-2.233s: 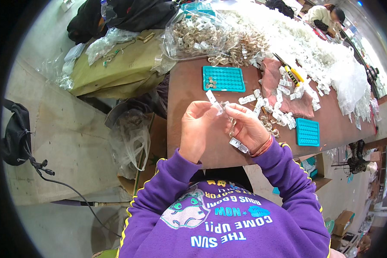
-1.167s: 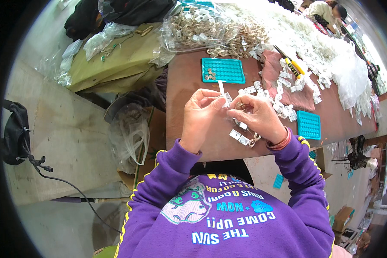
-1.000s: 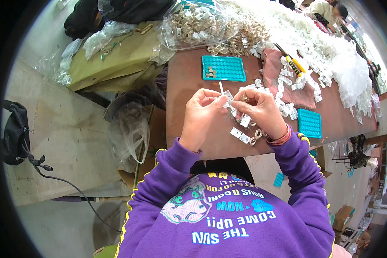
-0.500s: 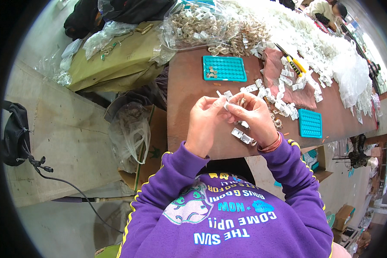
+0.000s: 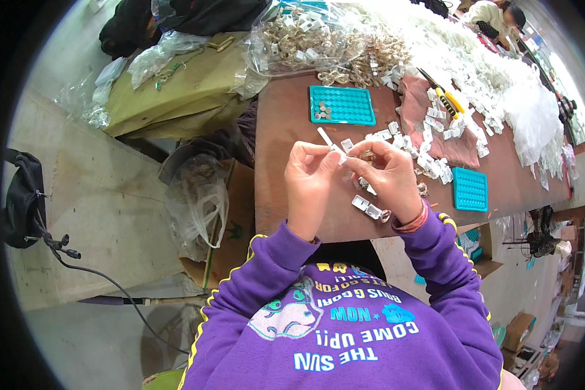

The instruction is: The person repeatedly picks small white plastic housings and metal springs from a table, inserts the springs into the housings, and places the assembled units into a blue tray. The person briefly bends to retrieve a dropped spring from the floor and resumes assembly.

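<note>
Over the table's near part, my left hand [image 5: 309,188] pinches a small white plastic piece [image 5: 324,136] between thumb and forefinger, its narrow flap standing out beyond the fingers. My right hand [image 5: 391,182] is closed on the same piece from the other side, thumb and forefinger meeting the left ones. What else the right fingers may hold is hidden. Just in front of the right wrist lies an open white plastic case [image 5: 367,206] on the tabletop. Past the hands, a teal tray [image 5: 351,105] with a dimpled grid holds several small round discs [image 5: 322,110] in one corner.
A second teal tray [image 5: 470,189] lies at the right. Yellow-and-black pliers [image 5: 450,104] rest on a pink cloth [image 5: 415,117] among scattered white cases. Behind are a large heap of white pieces [image 5: 448,45] and a clear bag [image 5: 292,39] of beige coiled cords. A person sits at far right.
The white piece has turned in my fingers, so its narrow flap now shows longer, pointing up and left. Both hands stay almost in place.
</note>
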The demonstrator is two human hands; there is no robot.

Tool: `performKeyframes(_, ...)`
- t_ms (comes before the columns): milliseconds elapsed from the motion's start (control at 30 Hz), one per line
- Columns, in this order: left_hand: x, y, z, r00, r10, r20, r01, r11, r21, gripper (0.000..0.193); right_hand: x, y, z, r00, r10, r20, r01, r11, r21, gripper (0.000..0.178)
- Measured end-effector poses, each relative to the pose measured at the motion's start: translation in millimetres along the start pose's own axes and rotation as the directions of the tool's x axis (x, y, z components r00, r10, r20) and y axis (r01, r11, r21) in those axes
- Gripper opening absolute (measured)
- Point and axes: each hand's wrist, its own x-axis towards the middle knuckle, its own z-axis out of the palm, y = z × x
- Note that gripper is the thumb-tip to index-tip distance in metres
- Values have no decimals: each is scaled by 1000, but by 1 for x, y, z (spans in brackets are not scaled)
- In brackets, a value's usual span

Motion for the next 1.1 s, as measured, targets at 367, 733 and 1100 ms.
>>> performKeyframes(367,8,0,8,999,31,-36,-37,983,-182,9,-9,3,6,1000,-16,-20,13,989,-148,6)
performKeyframes(733,18,-9,9,982,188,7,-187,974,125,15,10,-5,0,940,-342,8,305,830,-467,10)
performKeyframes(1100,34,-34,-3,1000,0,6,1,977,-212,8,21,2,10,941,-338,1,300,832,-466,7)
